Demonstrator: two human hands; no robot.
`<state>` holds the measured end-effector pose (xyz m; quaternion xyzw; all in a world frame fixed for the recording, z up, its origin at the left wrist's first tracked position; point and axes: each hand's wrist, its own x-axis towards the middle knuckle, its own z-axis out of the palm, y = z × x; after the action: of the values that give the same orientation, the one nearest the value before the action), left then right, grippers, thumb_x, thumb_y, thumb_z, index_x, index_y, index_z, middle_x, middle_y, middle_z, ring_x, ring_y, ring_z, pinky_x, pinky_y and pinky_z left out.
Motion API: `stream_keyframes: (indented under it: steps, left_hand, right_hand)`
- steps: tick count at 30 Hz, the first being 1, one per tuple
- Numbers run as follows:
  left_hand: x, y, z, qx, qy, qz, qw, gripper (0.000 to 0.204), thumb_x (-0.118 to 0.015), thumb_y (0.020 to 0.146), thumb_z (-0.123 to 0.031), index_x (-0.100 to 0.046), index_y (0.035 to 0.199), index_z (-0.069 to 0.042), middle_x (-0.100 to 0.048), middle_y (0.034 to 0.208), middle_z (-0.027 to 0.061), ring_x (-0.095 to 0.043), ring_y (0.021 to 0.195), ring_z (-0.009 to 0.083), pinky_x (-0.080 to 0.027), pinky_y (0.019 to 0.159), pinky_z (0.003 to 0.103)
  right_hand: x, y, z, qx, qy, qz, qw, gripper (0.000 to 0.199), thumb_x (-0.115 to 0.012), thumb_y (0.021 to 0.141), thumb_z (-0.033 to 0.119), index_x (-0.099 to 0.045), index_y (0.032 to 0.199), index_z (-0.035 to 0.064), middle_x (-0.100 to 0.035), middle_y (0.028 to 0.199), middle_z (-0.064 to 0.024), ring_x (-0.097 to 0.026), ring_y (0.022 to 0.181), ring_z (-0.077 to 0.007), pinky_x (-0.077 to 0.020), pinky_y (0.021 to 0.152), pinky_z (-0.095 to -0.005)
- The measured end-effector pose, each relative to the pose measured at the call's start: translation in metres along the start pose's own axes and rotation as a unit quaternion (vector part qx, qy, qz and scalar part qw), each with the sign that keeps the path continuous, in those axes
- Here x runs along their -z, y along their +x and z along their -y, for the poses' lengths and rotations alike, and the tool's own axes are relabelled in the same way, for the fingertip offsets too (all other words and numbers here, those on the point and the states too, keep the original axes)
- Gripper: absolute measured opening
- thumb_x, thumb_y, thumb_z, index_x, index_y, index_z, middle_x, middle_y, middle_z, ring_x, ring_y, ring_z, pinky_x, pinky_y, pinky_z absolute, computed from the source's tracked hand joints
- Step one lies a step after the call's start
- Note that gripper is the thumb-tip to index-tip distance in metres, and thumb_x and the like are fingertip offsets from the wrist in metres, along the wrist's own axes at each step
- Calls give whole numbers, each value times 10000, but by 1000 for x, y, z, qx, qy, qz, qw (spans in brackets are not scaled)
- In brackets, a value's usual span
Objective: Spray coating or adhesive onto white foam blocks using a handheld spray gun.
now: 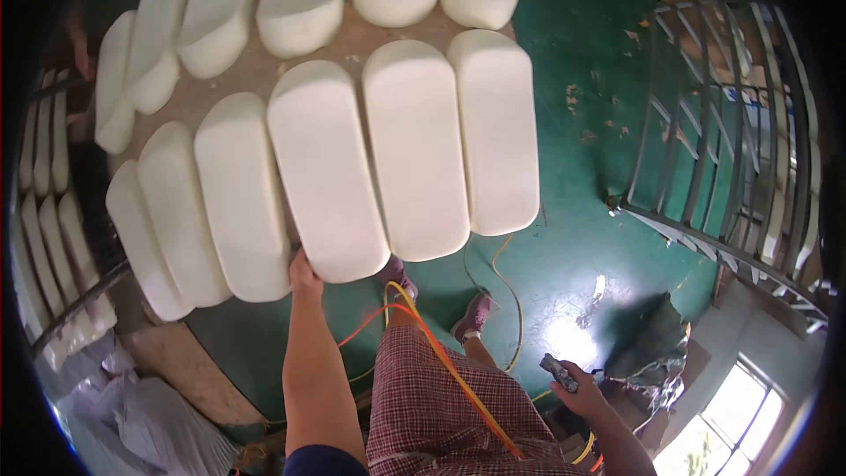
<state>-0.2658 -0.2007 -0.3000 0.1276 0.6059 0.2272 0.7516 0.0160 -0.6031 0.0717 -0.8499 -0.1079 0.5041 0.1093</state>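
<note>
Two rows of cream foam pillows with rounded ends lie on a brown board in front of me. My left hand [304,275] is at the near left corner of one foam pillow [328,172] in the near row. Its fingers curl around that corner, partly hidden by the foam. Another foam pillow [247,198] lies just left of my wrist. Low on the right, away from the pillows, my right hand [583,395] is closed around a grey handheld tool [559,372], whose lower part is hidden by the palm.
Orange and yellow hoses [445,357] cross my checked apron. A thinner hose [520,317] trails over the green floor [582,185]. Metal racks [705,123] stand on the right, and a rack of foam pieces [57,238] on the left. Grey plastic bags [150,414] lie lower left.
</note>
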Motion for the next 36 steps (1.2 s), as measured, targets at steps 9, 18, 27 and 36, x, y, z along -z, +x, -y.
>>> stream_keyframes:
  steps: [9, 18, 27, 36]
  left_hand:
    - [-41, -24, -22, -2, -122, -30, 992, 337, -507, 951, -270, -542, 1187, -31, -606, 1154, 102, -587, 1039, 237, -492, 904, 404]
    - [-66, -57, -98, -37, -65, -9, 997, 354, -420, 987, -242, -453, 1270, -32, -537, 1258, 137, -533, 1133, 297, -468, 948, 482]
    - [-160, -136, -120, -119, -6, -26, 993, 381, -416, 987, -278, -439, 1259, -13, -532, 1218, 154, -531, 1105, 288, -451, 958, 438]
    - [-325, -203, -3, -101, -73, 74, 989, 463, -382, 993, -316, -394, 1328, 4, -441, 1356, 175, -459, 1217, 308, -368, 1045, 471]
  right_hand:
    - [-6, 1, -3, -11, -3, -10, 1000, 492, -698, 789, 274, -535, 1188, 37, -650, 968, -204, -654, 918, -305, -504, 774, -371]
    - [0, -12, 2, 4, 27, -13, 1000, 538, -680, 793, 325, -509, 1230, 62, -649, 993, -190, -645, 918, -340, -507, 800, -389]
    - [16, -22, -47, 60, 117, -86, 988, 555, -666, 792, 373, -501, 1247, 101, -634, 1021, -192, -622, 962, -341, -485, 842, -414]
    - [60, -61, -168, 53, 203, -188, 959, 530, -697, 774, 310, -531, 1214, 66, -656, 967, -185, -651, 897, -325, -503, 776, -390]
